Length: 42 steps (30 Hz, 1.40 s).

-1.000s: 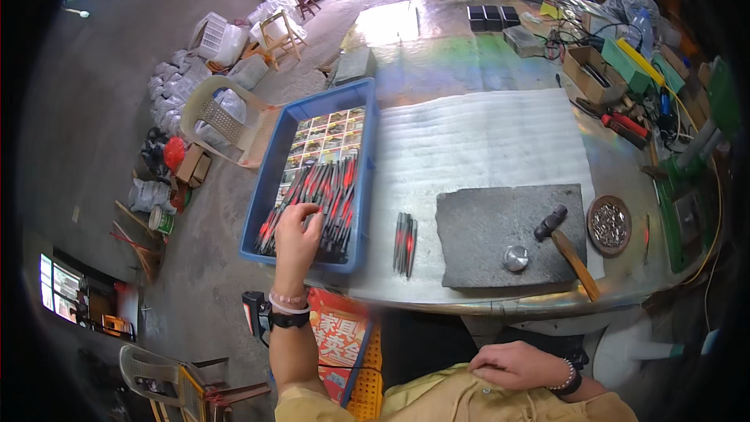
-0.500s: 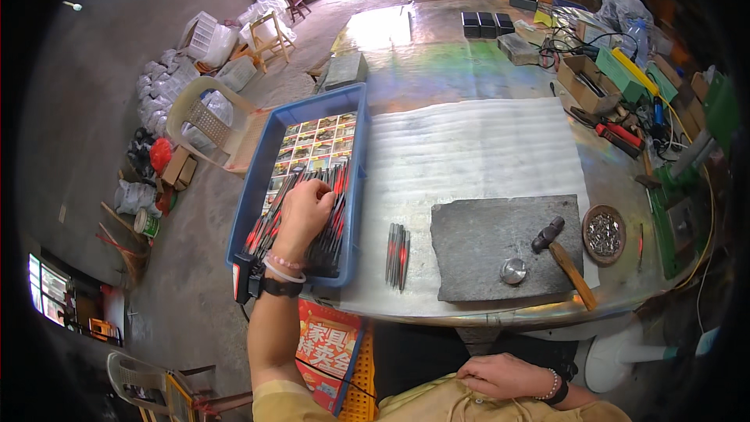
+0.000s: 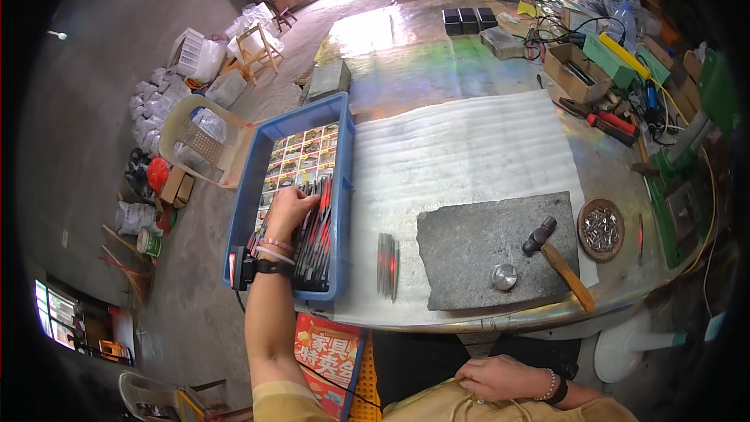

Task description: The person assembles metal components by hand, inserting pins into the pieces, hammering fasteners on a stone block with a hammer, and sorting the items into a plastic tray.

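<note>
My left hand (image 3: 289,209) reaches into a blue plastic bin (image 3: 341,121), with its fingers pinched at the upper ends of the slim black-and-red pieces (image 3: 315,244) piled there. Those pieces are long and narrow with pointed ends; my hand and wrist hide part of the pile. Beside the bin, a small bundle of similar slim pieces (image 3: 387,267) lies on the white foam sheet (image 3: 461,144). My right hand (image 3: 500,379) rests against my lap, fingers laid out loosely and holding nothing.
A grey stone slab (image 3: 461,242) carries a hammer (image 3: 556,256) and a round metal disc (image 3: 504,277). To its right stands a round dish of small metal bits (image 3: 601,228). Pliers (image 3: 613,126), cables and an open cardboard box (image 3: 576,74) crowd the right side, near a green machine (image 3: 678,211).
My left hand has shifted slightly within the bin, its fingertips now at the pieces' upper ends. The whole view has tilted a little; my right hand stays on my lap.
</note>
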Each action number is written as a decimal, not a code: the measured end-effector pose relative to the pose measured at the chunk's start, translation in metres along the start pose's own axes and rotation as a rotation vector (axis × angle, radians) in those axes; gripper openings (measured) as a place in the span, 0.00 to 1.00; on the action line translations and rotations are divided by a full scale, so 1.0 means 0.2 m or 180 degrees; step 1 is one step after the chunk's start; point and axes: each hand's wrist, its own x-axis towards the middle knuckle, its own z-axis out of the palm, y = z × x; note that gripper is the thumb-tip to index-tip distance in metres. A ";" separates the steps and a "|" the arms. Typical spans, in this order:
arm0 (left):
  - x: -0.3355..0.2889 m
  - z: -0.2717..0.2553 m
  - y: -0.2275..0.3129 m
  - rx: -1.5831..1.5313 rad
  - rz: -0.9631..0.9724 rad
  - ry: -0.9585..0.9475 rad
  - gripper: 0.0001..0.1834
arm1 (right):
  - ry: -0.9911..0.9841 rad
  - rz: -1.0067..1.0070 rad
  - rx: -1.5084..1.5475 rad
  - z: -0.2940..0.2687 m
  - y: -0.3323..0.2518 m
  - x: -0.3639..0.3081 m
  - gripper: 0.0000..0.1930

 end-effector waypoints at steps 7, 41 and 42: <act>-0.01 0.00 0.00 -0.0713 0.0006 -0.0275 0.17 | 0.0068 -0.0047 -0.0136 0.02 0.01 0.03 0.10; -0.09 0.02 0.04 -0.0236 0.0340 0.0441 0.14 | -0.0046 0.0030 -0.1028 0.03 -0.03 -0.02 0.08; -0.07 0.03 0.02 -0.0322 0.0278 0.0479 0.14 | -0.0028 0.0055 -0.1018 0.01 -0.04 -0.04 0.08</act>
